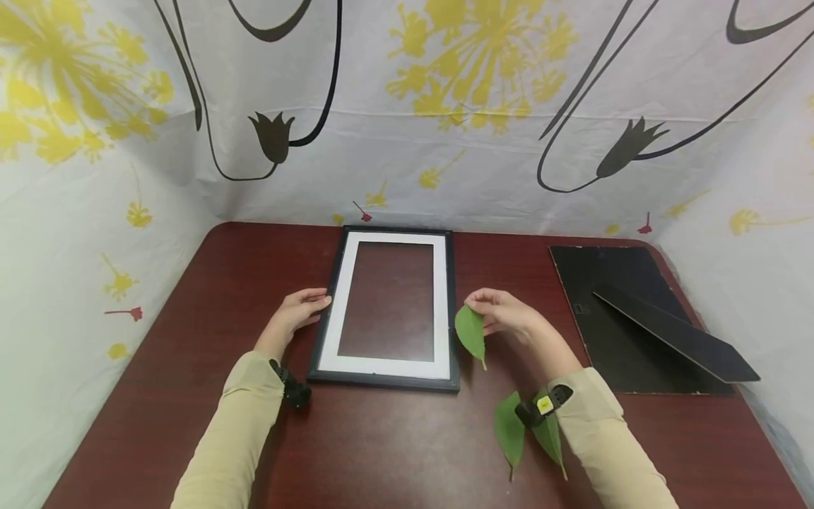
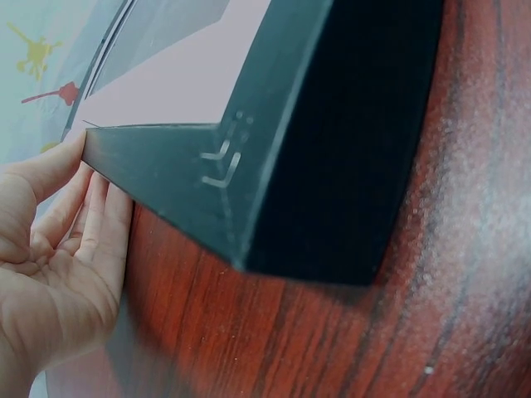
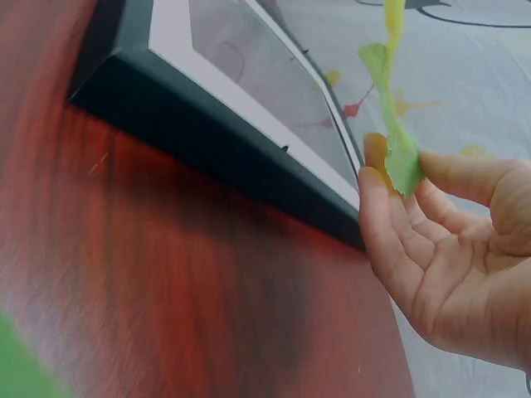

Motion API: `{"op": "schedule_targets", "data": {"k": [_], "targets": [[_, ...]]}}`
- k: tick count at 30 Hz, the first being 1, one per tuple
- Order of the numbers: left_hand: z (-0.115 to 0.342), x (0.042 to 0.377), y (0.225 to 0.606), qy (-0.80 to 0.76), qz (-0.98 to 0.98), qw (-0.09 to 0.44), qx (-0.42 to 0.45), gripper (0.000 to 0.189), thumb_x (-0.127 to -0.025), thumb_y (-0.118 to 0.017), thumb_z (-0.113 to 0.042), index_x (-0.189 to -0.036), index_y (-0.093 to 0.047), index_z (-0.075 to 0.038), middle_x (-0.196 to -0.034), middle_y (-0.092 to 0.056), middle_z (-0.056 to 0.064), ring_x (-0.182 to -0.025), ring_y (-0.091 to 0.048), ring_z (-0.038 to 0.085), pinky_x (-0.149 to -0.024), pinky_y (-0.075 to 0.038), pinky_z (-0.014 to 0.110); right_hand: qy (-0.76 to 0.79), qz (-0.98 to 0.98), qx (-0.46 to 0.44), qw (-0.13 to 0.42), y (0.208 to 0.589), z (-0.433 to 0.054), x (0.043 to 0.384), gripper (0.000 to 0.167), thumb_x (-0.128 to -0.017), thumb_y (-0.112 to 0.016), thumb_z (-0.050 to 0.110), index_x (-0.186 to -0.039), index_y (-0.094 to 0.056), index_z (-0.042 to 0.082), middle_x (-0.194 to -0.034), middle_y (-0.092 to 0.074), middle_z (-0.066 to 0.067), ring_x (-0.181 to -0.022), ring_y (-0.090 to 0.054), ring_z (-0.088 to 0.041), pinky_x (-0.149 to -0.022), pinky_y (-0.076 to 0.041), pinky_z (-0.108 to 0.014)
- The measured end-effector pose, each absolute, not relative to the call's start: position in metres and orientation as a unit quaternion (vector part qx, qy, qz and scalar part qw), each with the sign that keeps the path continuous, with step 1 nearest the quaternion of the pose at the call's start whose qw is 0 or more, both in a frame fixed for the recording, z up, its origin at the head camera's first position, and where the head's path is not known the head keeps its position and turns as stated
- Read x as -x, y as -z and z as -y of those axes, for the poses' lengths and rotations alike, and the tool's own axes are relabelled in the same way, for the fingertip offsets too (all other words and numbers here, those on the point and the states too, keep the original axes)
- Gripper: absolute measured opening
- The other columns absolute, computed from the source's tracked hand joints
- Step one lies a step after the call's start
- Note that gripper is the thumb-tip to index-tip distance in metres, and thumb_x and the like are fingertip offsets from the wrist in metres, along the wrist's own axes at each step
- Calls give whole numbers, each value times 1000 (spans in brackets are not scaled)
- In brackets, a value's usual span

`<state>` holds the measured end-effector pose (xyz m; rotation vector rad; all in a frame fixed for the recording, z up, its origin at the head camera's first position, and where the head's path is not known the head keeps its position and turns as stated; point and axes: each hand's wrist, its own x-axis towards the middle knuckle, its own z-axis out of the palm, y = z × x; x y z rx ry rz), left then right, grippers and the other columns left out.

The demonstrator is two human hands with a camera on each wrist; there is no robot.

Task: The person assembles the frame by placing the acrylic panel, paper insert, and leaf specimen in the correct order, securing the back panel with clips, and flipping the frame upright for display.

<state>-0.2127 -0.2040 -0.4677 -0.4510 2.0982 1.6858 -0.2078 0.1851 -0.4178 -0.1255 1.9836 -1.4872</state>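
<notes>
A black picture frame (image 1: 381,378) with a white mat lies face down on the table, its back open. At its left side my left hand (image 1: 303,309) holds the edge, thumb on top and fingers along the outer wall (image 2: 106,220). My right hand (image 1: 505,311) pinches a green leaf (image 1: 470,331) between thumb and fingertips, just beside the frame's right side. In the right wrist view the leaf (image 3: 404,166) is seen nearly edge-on. Two more leaves lie near the right forearm, one leaf (image 1: 509,426) in full view, the other leaf (image 1: 550,442) partly hidden by the wrist camera.
On the right of the dark red table (image 1: 381,445) lies the black backing board (image 1: 610,283) with its stand flap (image 1: 680,336) raised. A patterned white sheet (image 1: 356,85) hangs behind the table and along both sides.
</notes>
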Motion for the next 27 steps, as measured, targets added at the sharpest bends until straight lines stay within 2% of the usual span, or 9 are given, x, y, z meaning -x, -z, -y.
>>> {"op": "schedule_targets", "data": {"k": [15, 27], "targets": [[205, 213, 466, -610, -748, 203, 167, 54, -90, -59, -22, -138, -39, -6, -143, -38, 15, -130, -39, 27, -106, -40, 37, 594, -742, 19, 309, 405, -136, 233, 23, -94, -51, 18, -112, -51, 4, -77, -58, 7, -65, -62, -8, -62, -57, -25], [205, 212, 466, -609, -748, 203, 166, 53, -90, -58, -21, -138, -39, -6, -142, -39, 15, -130, -40, 26, -106, -41, 36, 595, -744, -10, 304, 408, -111, 250, 34, -94, -52, 20, -123, -51, 3, -81, -59, 5, -61, -60, -4, -57, -53, -18]]}}
